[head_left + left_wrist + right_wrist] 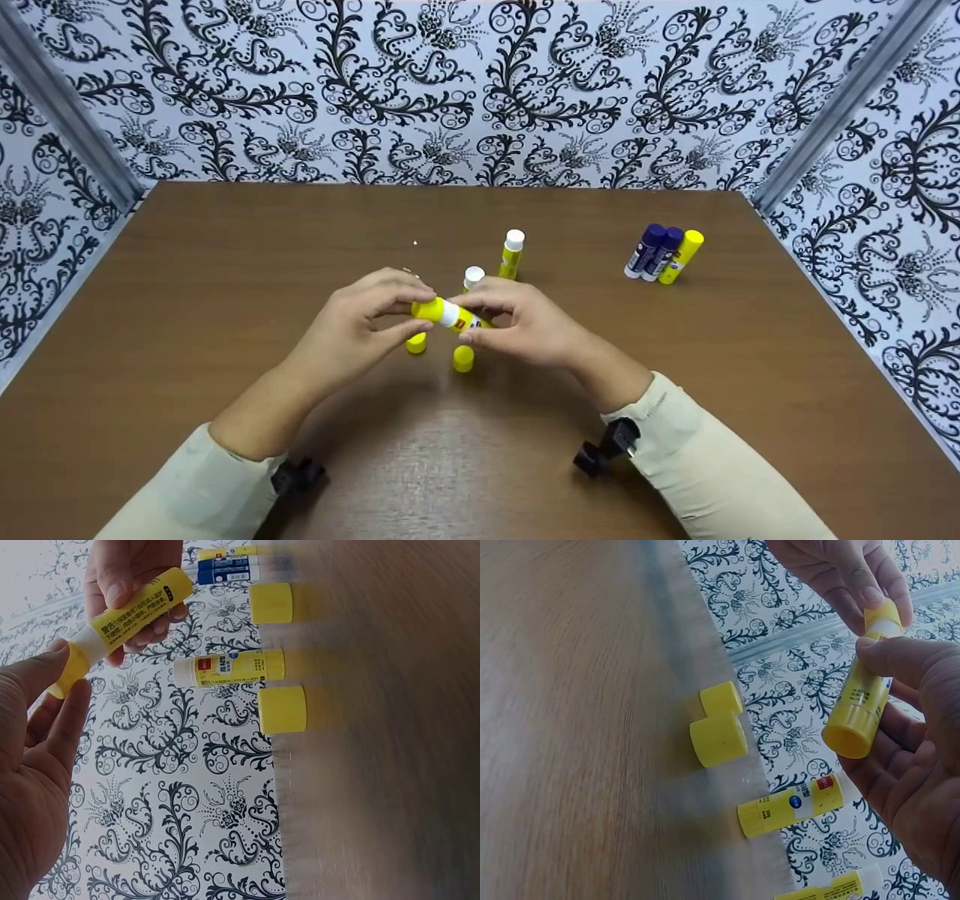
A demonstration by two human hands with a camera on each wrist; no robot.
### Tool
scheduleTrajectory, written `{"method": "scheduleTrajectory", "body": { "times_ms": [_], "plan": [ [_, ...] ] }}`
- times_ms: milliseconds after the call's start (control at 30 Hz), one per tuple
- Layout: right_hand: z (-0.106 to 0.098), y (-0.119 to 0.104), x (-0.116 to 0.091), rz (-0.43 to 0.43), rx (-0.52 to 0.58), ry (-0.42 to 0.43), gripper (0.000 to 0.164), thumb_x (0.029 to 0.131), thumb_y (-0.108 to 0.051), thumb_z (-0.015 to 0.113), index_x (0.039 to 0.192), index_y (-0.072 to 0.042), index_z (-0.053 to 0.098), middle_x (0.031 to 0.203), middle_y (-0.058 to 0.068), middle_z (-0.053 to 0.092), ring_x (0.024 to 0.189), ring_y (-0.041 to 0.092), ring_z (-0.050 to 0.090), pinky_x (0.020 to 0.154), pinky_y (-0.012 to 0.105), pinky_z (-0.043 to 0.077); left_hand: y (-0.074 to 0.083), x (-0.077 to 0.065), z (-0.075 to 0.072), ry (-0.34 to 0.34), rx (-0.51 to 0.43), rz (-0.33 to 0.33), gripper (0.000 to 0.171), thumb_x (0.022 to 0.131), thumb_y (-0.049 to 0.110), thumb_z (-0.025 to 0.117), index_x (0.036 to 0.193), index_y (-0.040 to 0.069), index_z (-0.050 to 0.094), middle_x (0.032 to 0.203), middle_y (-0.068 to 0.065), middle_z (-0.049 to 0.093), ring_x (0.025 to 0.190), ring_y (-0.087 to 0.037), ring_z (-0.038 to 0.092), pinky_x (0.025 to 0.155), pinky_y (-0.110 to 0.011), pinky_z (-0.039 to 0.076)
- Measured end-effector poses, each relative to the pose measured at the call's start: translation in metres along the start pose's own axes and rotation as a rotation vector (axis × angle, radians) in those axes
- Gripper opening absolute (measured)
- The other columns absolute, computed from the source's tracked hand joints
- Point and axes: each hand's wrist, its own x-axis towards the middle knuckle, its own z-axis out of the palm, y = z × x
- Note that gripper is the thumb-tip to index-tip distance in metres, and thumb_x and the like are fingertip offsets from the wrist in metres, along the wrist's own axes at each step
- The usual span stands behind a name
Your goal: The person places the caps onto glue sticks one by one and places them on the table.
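Between both hands, above the middle of the table, is a yellow glue stick with a white collar, held at a slant. My left hand pinches its yellow cap between thumb and fingers. The lower body is gripped by my right hand, its thumb along the barrel in the right wrist view. Two loose yellow caps, one on the left and a nearer one, sit on the table below. Just beyond the right fingers stands an uncapped glue stick, mostly hidden; another uncapped one stands behind it.
Toward the back right, two dark blue-capped glue sticks and a capped yellow glue stick stand side by side. Small white crumbs lie on the brown table. Patterned panels border the table's back and sides.
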Motion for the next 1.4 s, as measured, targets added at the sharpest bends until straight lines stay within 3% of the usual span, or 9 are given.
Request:
{"method": "scheduleTrajectory", "body": {
  "times_ms": [200, 400, 567, 933, 1400],
  "plan": [
    [-0.0001, -0.0017, -0.0003, -0.026, -0.022, 0.023, 0.038, 0.093, -0.013, 0.079, 0.130, -0.008, 0.072, 0.117, 0.009, 0.069, 0.101, 0.017, 0.059, 0.085, 0.024, 0.055, 0.0020, 0.0000, -0.0001, -0.011, -0.016, -0.033, 0.033, 0.084, 0.000, 0.083, 0.116, 0.004, 0.075, 0.118, -0.008, 0.070, 0.108, -0.018, 0.069, 0.091, -0.028, 0.063],
    [0.0006, -0.0030, 0.0001, -0.028, -0.016, 0.064, 0.036, 0.090, -0.010, 0.081, 0.125, -0.004, 0.073, 0.118, 0.010, 0.070, 0.104, 0.017, 0.060, 0.088, 0.023, 0.056, 0.0029, 0.0001, -0.0001, -0.014, -0.015, -0.047, 0.033, 0.084, -0.001, 0.083, 0.115, 0.004, 0.076, 0.118, -0.008, 0.070, 0.109, -0.018, 0.069, 0.091, -0.030, 0.064],
    [0.0011, -0.0027, 0.0005, -0.086, -0.026, 0.094, 0.033, 0.089, -0.009, 0.083, 0.120, -0.002, 0.075, 0.116, 0.012, 0.071, 0.103, 0.017, 0.059, 0.086, 0.022, 0.054, 0.0033, 0.0002, -0.0005, -0.025, -0.006, -0.056, 0.031, 0.085, 0.003, 0.083, 0.115, 0.005, 0.076, 0.118, -0.007, 0.070, 0.107, -0.017, 0.069, 0.091, -0.032, 0.064],
    [0.0027, -0.0062, -0.0005, -0.106, -0.037, 0.109, 0.035, 0.088, -0.008, 0.083, 0.121, -0.002, 0.075, 0.110, 0.013, 0.069, 0.098, 0.016, 0.060, 0.078, 0.020, 0.053, 0.0043, 0.0005, 0.0008, -0.034, -0.015, -0.055, 0.031, 0.085, 0.001, 0.083, 0.115, 0.004, 0.075, 0.117, -0.007, 0.069, 0.107, -0.018, 0.069, 0.091, -0.029, 0.063],
    [0.0050, -0.0085, -0.0015, -0.135, -0.054, 0.129, 0.034, 0.088, -0.009, 0.083, 0.120, -0.002, 0.076, 0.109, 0.013, 0.068, 0.100, 0.018, 0.061, 0.081, 0.020, 0.056, 0.0043, 0.0000, 0.0031, -0.035, -0.035, -0.034, 0.030, 0.084, 0.000, 0.083, 0.113, 0.002, 0.075, 0.117, -0.009, 0.069, 0.107, -0.018, 0.069, 0.091, -0.026, 0.063]
  ]
}}
